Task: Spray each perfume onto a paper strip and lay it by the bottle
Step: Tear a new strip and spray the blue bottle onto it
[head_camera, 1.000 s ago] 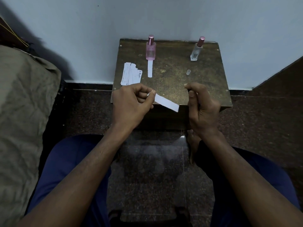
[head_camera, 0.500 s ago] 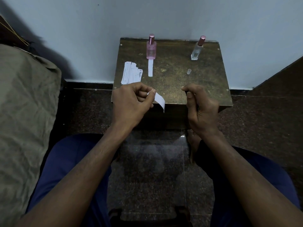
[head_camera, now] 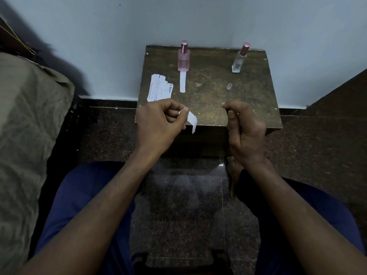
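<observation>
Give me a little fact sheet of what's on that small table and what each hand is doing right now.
Table: small brown table against the wall
Pink bottle: upright, one paper strip laid in front of it
Clear bottle: upright, no strip by it yet
Small clear cap: loose on the table
Spare strips: pile at the left edge
Left hand: pinches a fresh strip
Right hand: fingers curled, apparently holding nothing

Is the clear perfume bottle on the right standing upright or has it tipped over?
Upright. The clear bottle stands on its base on the table, pink cap on top.
</observation>
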`<state>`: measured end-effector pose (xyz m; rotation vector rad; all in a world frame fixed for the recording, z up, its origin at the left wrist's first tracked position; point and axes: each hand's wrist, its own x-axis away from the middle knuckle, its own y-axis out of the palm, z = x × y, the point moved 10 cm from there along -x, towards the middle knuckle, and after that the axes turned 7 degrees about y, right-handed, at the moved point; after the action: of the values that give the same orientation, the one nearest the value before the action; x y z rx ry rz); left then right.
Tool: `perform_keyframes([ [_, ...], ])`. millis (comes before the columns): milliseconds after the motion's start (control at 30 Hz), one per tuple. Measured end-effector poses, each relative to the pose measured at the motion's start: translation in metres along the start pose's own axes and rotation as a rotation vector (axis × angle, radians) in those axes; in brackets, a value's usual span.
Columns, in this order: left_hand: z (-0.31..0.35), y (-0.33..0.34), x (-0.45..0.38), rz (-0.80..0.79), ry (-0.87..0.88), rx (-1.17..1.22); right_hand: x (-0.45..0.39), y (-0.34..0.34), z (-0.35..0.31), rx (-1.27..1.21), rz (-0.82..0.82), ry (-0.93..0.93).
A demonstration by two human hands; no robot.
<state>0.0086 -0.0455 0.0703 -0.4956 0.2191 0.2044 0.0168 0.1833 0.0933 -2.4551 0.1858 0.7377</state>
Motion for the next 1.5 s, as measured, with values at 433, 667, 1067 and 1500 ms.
perform_keyframes([
  [433,-0.006,0.003,-0.003,-0.014,0.013,-0.003,0.002,0.017,0.021,-0.029,-0.157,0.133],
  [667,0.004,0.002,-0.006,-0.002,0.111,-0.062,0.003,0.026,0.036,-0.064,-0.175,0.246],
  [1067,0.018,0.013,-0.006,-0.088,0.24,-0.074,-0.01,0.02,0.046,0.0,-0.108,0.298],
  [1500,-0.023,0.054,-0.025,-0.248,0.171,-0.009,-0.074,0.037,0.089,0.04,-0.113,0.319],
])
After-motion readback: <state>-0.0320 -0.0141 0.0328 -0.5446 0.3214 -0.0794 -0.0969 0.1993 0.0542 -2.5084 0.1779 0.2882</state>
